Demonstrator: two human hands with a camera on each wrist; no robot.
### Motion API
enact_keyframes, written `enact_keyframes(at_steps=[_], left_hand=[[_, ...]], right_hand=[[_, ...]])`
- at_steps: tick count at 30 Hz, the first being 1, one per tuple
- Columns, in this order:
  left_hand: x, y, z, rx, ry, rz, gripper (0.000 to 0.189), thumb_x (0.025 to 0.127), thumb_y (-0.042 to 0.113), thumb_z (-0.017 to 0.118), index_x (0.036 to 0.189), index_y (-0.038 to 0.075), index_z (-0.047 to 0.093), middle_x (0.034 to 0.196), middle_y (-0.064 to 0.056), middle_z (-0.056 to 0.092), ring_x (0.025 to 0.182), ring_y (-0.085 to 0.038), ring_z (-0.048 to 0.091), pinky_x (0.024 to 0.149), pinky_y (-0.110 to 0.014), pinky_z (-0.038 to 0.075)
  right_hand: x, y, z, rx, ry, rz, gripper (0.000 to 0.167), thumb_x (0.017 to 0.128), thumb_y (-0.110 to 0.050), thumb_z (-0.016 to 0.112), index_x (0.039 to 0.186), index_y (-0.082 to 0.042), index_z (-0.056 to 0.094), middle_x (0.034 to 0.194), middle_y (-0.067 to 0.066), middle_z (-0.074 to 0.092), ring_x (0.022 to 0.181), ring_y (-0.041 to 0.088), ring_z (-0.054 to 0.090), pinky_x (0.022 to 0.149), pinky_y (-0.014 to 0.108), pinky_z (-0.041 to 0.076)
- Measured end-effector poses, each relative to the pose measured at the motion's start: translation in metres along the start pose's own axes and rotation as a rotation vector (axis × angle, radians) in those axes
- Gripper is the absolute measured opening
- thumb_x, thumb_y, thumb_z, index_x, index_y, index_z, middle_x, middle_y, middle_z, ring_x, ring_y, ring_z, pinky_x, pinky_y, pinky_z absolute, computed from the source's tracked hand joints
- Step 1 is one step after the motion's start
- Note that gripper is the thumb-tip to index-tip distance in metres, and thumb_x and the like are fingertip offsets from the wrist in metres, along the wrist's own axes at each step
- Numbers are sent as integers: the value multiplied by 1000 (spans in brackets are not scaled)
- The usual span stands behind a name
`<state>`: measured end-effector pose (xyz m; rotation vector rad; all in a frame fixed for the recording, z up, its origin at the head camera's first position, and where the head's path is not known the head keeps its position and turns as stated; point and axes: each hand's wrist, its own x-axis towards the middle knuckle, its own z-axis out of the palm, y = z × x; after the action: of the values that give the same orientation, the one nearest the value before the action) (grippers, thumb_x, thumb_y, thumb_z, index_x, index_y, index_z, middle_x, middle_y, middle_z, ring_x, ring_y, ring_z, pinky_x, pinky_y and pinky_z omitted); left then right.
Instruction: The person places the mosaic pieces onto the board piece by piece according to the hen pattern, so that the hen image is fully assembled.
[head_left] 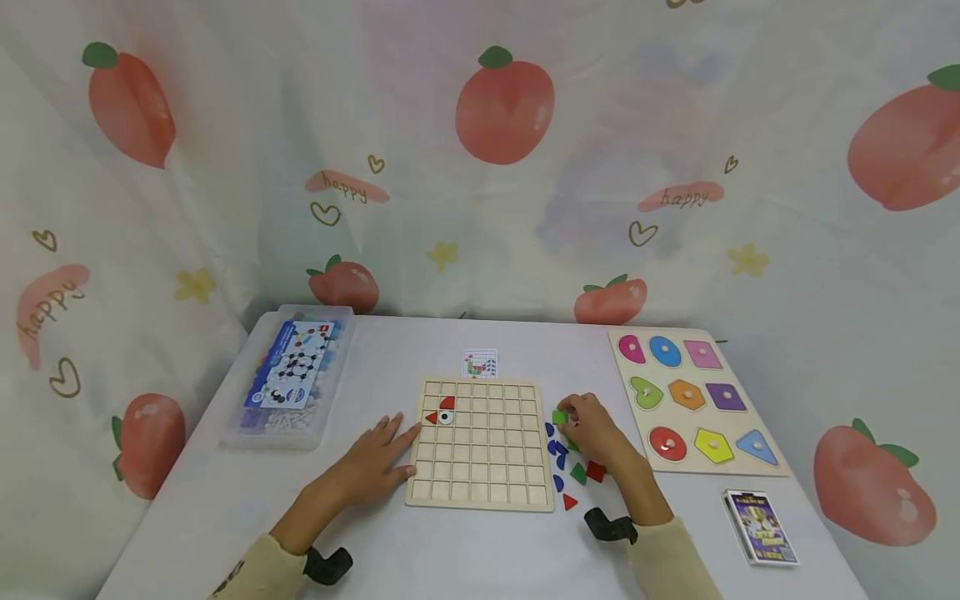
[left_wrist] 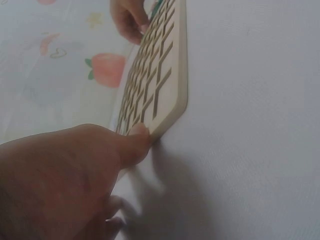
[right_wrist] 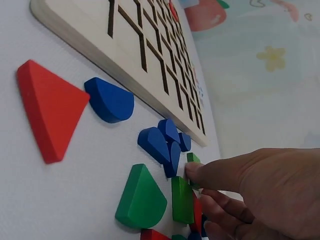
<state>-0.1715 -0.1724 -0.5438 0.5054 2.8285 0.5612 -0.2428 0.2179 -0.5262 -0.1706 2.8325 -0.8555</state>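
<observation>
A wooden grid board (head_left: 480, 467) lies flat on the table; a red triangle (head_left: 432, 418), a red rounded piece (head_left: 447, 402) and a white tile with an eye (head_left: 446, 417) sit in its upper left cells. Spread fingers of my left hand (head_left: 375, 462) rest against the board's left edge, the thumb (left_wrist: 134, 144) at its rim in the left wrist view. Beyond the right edge, my right hand (head_left: 592, 429) pinches a light green square block (head_left: 559, 417), partly hidden behind the thumb in the right wrist view. Blue rounded pieces (right_wrist: 109, 100) and a green piece (right_wrist: 141, 196) lie close by.
A picture card (head_left: 480, 363) lies behind the board. At the left stands a clear plastic case (head_left: 288, 375). A shape puzzle board (head_left: 705, 454) and a card deck (head_left: 761, 529) are at the right. A red triangle (head_left: 570, 502) lies near the board's lower right corner.
</observation>
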Motion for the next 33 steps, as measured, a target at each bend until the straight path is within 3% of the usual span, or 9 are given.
enact_keyframes(at_steps=[7,18,26,33], left_hand=[[0,0,0,4,-8,-2,68,106,41,61,165,19,38,173,-19,27,160,-45,21,127,-63,24],[-1,2,-4,-8,-1,9,67,106,40,61,165,18,39,172,-20,27,160,-46,21,126,-64,24],[-2,5,-7,-26,2,7,67,106,38,63,165,17,39,172,-21,27,160,-46,21,127,-64,23],[-4,7,-8,-36,-4,2,67,105,37,64,164,15,40,172,-22,27,160,-46,21,127,-65,23]], right_hand=[[0,3,4,6,48,-25,28,101,-7,69,128,1,66,113,16,59,100,27,57,97,46,57],[10,-5,7,-9,111,-32,31,103,-7,67,131,5,64,121,22,60,103,28,60,98,47,57],[17,-27,13,27,118,-4,33,103,-10,66,132,7,63,127,26,59,106,31,63,102,51,56],[11,-62,33,66,92,-51,31,102,-11,69,130,2,67,126,20,60,113,31,66,99,49,58]])
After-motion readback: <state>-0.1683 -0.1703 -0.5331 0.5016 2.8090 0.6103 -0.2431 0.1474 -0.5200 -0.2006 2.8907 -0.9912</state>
